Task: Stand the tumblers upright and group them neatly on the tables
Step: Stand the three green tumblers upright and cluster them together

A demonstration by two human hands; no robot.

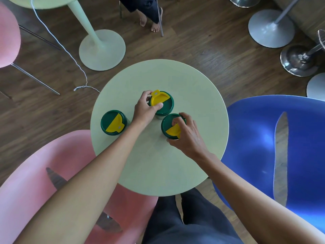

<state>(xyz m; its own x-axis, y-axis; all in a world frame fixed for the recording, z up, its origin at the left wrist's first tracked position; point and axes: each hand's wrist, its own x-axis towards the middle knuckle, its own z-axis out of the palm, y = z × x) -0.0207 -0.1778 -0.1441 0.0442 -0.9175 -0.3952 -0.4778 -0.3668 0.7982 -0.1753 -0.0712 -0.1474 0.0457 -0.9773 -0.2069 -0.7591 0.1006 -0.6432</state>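
Three tumblers with green-and-yellow lids stand upright on a round pale-green table (175,164). My left hand (145,108) grips the lid rim of the far tumbler (164,103) near the table's middle. My right hand (187,136) wraps around the near right tumbler (168,125), fingers over its yellow flap. These two tumblers stand almost touching. The third tumbler (113,122) stands alone at the table's left edge, apart from both hands.
A pink chair (44,182) sits at the near left and a blue chair (263,147) at the right, both close to the table. A second pale-green table's pedestal (102,48) stands behind. Another person's bare feet (151,23) and stool bases (270,29) lie beyond.
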